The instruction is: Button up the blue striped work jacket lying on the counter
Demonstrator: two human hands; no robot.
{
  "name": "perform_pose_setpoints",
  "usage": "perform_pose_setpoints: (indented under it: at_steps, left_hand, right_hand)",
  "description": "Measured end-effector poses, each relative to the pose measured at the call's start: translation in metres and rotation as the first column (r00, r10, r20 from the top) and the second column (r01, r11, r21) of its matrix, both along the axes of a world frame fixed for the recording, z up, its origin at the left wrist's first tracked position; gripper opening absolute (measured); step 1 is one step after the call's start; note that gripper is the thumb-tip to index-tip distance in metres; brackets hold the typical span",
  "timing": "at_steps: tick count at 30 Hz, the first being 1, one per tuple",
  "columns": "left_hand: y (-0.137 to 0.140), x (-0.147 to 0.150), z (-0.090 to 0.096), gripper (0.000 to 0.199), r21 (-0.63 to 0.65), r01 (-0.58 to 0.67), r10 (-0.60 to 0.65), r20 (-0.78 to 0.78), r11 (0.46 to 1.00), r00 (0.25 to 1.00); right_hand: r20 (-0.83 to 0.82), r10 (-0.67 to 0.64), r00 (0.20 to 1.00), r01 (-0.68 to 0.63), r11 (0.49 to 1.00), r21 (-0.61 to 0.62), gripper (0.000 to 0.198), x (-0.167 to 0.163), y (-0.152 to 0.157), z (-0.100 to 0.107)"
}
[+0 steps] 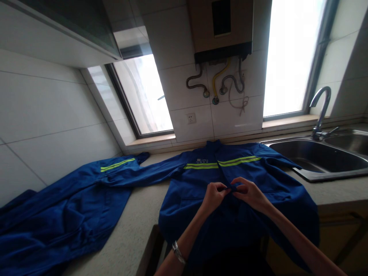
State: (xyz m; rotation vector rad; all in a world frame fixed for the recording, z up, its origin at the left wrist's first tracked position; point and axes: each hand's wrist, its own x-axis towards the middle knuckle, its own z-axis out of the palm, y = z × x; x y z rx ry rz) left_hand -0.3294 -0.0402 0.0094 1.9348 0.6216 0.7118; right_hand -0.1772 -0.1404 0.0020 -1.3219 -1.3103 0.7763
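Note:
A blue work jacket (pixel 192 180) with yellow-green reflective stripes lies spread on the counter, collar towards the wall and lower part hanging over the front edge. My left hand (pixel 214 194) pinches the front opening of the jacket from the left side. Close beside it, my right hand (pixel 249 191) pinches the same front edge from the right, the fingertips of both nearly meeting. Whatever fastener may sit between the fingers is hidden. A bracelet (pixel 178 253) circles my left wrist.
A second blue garment (pixel 71 207) with a similar stripe lies on the counter (pixel 129 226) at the left, touched by the jacket's sleeve. To the right are a steel sink (pixel 304 157) and a faucet (pixel 322 107). A water heater (pixel 222 27) hangs on the tiled wall.

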Motion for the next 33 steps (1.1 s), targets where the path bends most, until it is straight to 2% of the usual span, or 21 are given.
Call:
perform_pose_setpoints:
  at_steps: [2,6,9,17,21,25,28,30,33]
  left_hand:
    - [-0.001,0.000,0.000,0.026,-0.006,0.012,-0.012,0.017,1.000,1.000]
    - [0.003,0.001,-0.003,0.029,-0.128,0.060,-0.060,0.009,0.990,0.998]
    - [0.007,0.001,-0.005,0.031,-0.155,0.088,-0.088,0.005,0.984,0.996]
    - [0.011,-0.003,-0.004,0.038,-0.223,0.179,-0.183,0.005,0.958,0.983]
    - [0.009,-0.009,0.000,0.034,-0.114,0.205,-0.204,0.013,0.972,0.979]
    - [0.005,-0.014,0.009,0.023,0.111,0.199,-0.189,-0.093,0.974,0.978]
    - [0.002,-0.015,0.017,0.015,0.279,0.194,-0.159,-0.145,0.941,0.977]
    - [0.002,-0.015,0.020,0.016,0.332,0.199,-0.155,-0.155,0.922,0.976]
    - [0.001,-0.015,0.023,0.017,0.341,0.204,-0.167,-0.136,0.918,0.977]
  right_hand:
    - [0.029,-0.003,1.000,0.002,1.000,0.022,0.031,-0.002,0.000,0.000]
    - [0.128,-0.031,0.991,0.018,0.995,0.099,0.027,-0.005,0.001,-0.001]
    - [0.193,-0.042,0.980,0.023,0.995,0.098,0.028,-0.005,0.001,-0.002]
    - [0.158,-0.040,0.987,0.027,0.996,0.086,0.034,-0.007,-0.003,0.000]
    - [0.132,-0.040,0.991,0.026,0.995,0.100,0.038,-0.004,-0.002,-0.004]
    - [0.139,-0.037,0.990,0.022,0.994,0.111,0.039,0.000,0.002,-0.008]
    - [0.120,-0.032,0.992,0.017,0.992,0.127,0.035,0.001,0.003,-0.007]
    - [0.101,-0.024,0.995,0.010,0.990,0.140,0.032,0.000,0.003,-0.004]
    - [0.088,-0.028,0.996,0.014,0.988,0.155,0.028,-0.001,0.003,-0.001]
